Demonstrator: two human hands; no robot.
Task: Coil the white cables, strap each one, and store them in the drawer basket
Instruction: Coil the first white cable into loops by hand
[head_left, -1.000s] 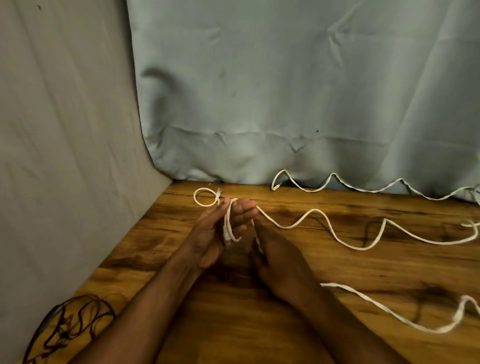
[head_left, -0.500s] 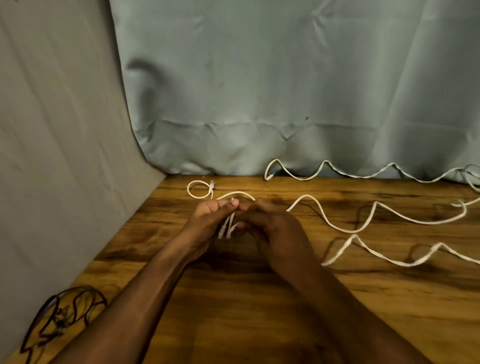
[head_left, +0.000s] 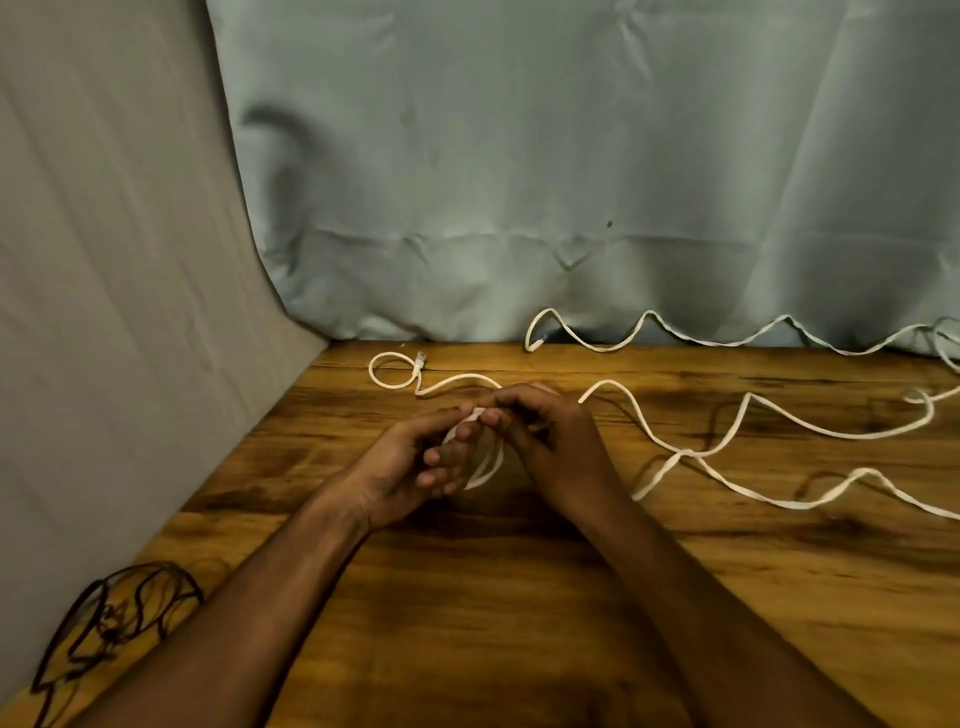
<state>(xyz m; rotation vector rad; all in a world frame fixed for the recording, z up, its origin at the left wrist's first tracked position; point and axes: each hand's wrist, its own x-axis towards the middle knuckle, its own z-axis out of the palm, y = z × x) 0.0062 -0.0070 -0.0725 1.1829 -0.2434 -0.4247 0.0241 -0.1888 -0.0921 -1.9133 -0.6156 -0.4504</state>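
Note:
A long white flat cable (head_left: 737, 415) snakes in waves across the wooden table (head_left: 519, 597) from the right edge to the middle. A small coil of the white cable (head_left: 485, 465) hangs between my hands. My left hand (head_left: 410, 462) holds the coil with its fingers through the loops. My right hand (head_left: 550, 441) pinches the cable at the top of the coil, touching the left fingertips. The cable's free end with its plug (head_left: 420, 359) curls into a small loop at the back left. A second white cable (head_left: 623, 338) lies along the curtain's foot.
A blue-grey curtain (head_left: 571, 182) closes off the back and a beige cloth (head_left: 104, 286) the left side. A tangle of thin dark wire (head_left: 109, 623) lies at the table's front left corner. No drawer basket or straps are in view.
My right hand rose from the table to meet the left fingertips, adding a loop to the coil. The trailing cable on the right has been drawn in toward the hands.

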